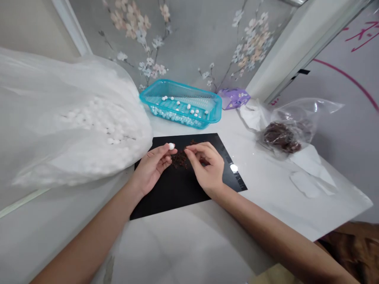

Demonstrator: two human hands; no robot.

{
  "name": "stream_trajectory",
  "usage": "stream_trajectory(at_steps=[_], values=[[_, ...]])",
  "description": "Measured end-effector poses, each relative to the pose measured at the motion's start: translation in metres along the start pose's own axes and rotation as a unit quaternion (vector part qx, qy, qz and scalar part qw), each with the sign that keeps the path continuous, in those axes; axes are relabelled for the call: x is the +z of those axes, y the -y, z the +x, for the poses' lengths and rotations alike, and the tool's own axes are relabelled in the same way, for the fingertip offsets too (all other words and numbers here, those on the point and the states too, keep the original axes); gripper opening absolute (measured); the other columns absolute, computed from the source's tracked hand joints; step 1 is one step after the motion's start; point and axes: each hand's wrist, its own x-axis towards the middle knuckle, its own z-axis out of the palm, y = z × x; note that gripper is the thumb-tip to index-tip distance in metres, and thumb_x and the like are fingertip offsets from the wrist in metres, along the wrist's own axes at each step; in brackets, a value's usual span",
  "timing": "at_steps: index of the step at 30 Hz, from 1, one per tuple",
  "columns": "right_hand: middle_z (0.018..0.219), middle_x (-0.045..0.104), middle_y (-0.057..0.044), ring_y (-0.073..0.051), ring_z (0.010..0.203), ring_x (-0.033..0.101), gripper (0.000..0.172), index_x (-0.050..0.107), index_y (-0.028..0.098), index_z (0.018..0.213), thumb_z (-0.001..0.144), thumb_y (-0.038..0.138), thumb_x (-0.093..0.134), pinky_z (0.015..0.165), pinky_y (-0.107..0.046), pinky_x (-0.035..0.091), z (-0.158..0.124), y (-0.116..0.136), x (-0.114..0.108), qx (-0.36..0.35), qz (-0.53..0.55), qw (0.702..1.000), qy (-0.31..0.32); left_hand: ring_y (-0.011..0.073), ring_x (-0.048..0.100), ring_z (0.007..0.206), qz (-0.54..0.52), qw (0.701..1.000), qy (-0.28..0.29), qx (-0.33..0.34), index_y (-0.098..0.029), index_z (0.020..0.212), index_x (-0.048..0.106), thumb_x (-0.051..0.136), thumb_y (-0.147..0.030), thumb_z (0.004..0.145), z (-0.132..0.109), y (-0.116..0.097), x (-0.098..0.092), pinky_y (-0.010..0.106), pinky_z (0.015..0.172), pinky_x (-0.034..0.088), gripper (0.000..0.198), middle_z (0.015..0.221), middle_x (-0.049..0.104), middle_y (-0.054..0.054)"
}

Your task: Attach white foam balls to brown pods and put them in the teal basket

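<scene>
My left hand [152,165] pinches a small white ball [171,146] between thumb and fingertips above a black mat [177,189]. My right hand [207,165] hovers close beside it with fingers curled in a pinch over a small pile of dark brown crumbs [179,159] on the mat. What those fingers hold, if anything, is too small to make out. Behind the mat stands a turquoise plastic basket [213,114] with several white balls in it.
A large clear bag of white balls [74,126] bulges at the left, touching the mat. At the right a clear bag [284,136] of dark brown material lies on white paper [310,185]. A small purple box [233,98] sits by the floral wall.
</scene>
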Motion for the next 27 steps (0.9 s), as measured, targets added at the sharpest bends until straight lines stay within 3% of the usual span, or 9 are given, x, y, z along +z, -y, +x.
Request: stream_trajectory(at_steps=[5, 10, 27], values=[[0.079, 0.058, -0.001, -0.008, 0.06, 0.054, 0.01, 0.064, 0.02, 0.084, 0.082, 0.016, 0.055, 0.048, -0.021, 0.044, 0.0026, 0.0055, -0.0041, -0.029, -0.009, 0.999, 0.012, 0.0043, 0.056, 0.06, 0.103, 0.994, 0.046, -0.004, -0.016, 0.078, 0.074, 0.075, -0.025, 0.064, -0.003, 0.0006, 0.0025, 0.012, 0.062, 0.046, 0.017, 0.073, 0.071, 0.002], [0.083, 0.058, -0.002, -0.009, 0.067, 0.056, 0.012, 0.061, 0.021, 0.088, 0.085, 0.017, 0.051, 0.051, -0.021, 0.047, 0.0021, 0.0032, -0.0058, -0.067, -0.023, 0.996, 0.06, 0.0047, 0.054, 0.057, 0.098, 0.994, 0.043, -0.008, -0.017, 0.077, 0.074, 0.074, -0.027, 0.065, -0.0011, 0.0009, -0.0001, 0.015, 0.062, 0.046, 0.015, 0.072, 0.07, 0.002], [0.087, 0.059, -0.003, -0.01, 0.071, 0.058, 0.018, 0.061, 0.023, 0.095, 0.084, 0.014, 0.05, 0.062, -0.023, 0.052, -0.0012, -0.004, -0.0074, -0.132, -0.058, 0.986, 0.08, 0.0072, 0.057, 0.062, 0.107, 0.994, 0.038, 0.0, -0.017, 0.071, 0.072, 0.076, -0.029, 0.062, -0.0018, 0.0021, -0.0005, 0.018, 0.062, 0.045, 0.015, 0.067, 0.068, 0.001]])
